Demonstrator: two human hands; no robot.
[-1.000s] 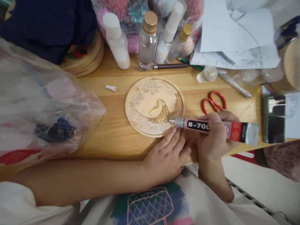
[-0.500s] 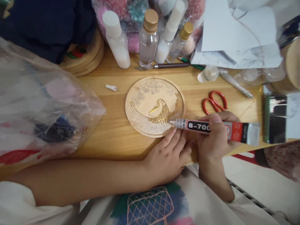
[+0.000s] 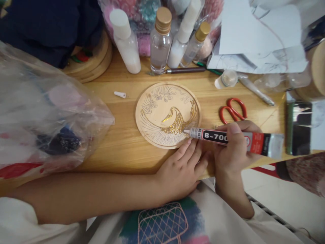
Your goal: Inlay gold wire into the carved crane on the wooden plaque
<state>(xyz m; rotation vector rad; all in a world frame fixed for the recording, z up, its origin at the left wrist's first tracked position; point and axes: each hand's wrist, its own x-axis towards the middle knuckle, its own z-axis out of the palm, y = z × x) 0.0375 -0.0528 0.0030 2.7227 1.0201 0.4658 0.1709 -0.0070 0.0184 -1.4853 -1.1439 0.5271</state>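
A round wooden plate (image 3: pixel 157 101) lies on the table, with a crane design drawn in lines and partly covered in gold on the neck, body and tail. My right hand (image 3: pixel 235 145) is closed around a black and red glue tube (image 3: pixel 215 136) marked B-700. The tube's nozzle points left and meets the plate's lower right part, beside the gold body. My left hand (image 3: pixel 182 166) lies flat at the plate's lower right edge, fingers stretched out and holding nothing. A small white cap (image 3: pixel 120 94) rests left of the plate.
Several bottles (image 3: pixel 160 44) stand behind the plate, with a dark-handled tool (image 3: pixel 186 70) before them. Red-handled scissors (image 3: pixel 233 110) and a phone (image 3: pixel 299 128) lie to the right. Papers (image 3: pixel 259 37) are at the back right. A clear plastic bag (image 3: pixel 88 118) fills the left.
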